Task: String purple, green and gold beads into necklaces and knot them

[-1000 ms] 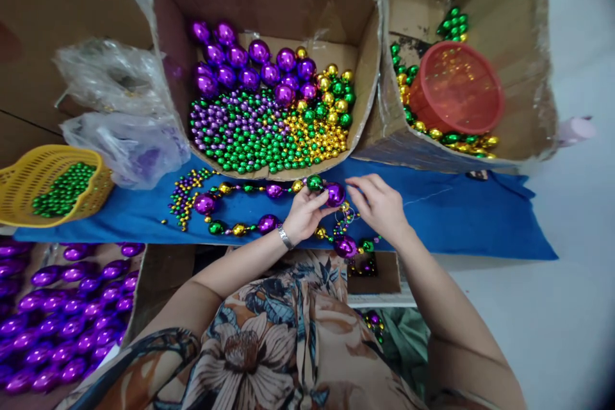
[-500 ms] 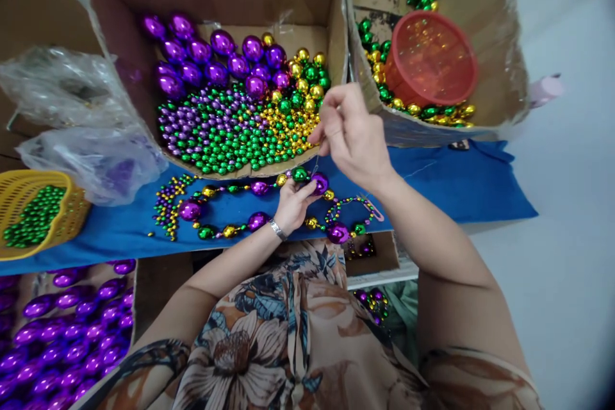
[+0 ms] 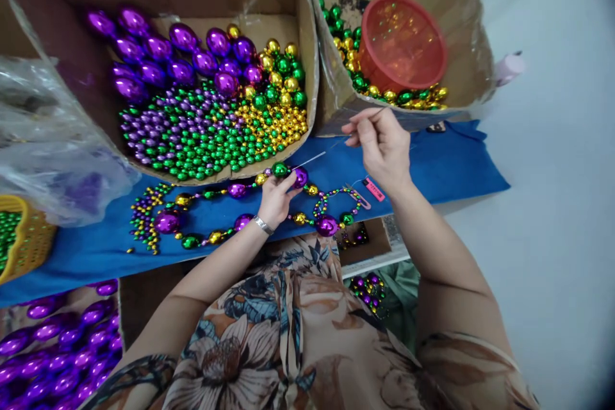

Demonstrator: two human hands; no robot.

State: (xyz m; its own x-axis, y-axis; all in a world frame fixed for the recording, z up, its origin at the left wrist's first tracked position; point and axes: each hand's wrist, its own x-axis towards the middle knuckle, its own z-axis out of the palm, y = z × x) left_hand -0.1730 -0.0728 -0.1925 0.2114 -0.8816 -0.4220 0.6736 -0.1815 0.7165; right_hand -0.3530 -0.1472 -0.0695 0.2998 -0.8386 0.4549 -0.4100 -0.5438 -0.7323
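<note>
My left hand is closed on a bead necklace, near a large purple bead and a green bead. The strand of purple, gold and green beads loops over the blue cloth. From the held beads a thin thread stretches up to the right. My right hand, raised in front of the right-hand carton, pinches what looks like the far end of that thread. A smaller loop of tiny beads lies between the hands, with a pink pin at its side.
An open carton of mixed beads stands ahead. Beside it, another carton holds beads and a red tub. Loose small beads, a yellow basket and plastic bags are leftward. A pink tag lies rightward.
My right hand has moved away to the right from the left hand, and the thread between them is drawn out. The left hand keeps its hold. A pink tag now shows on the cloth.
</note>
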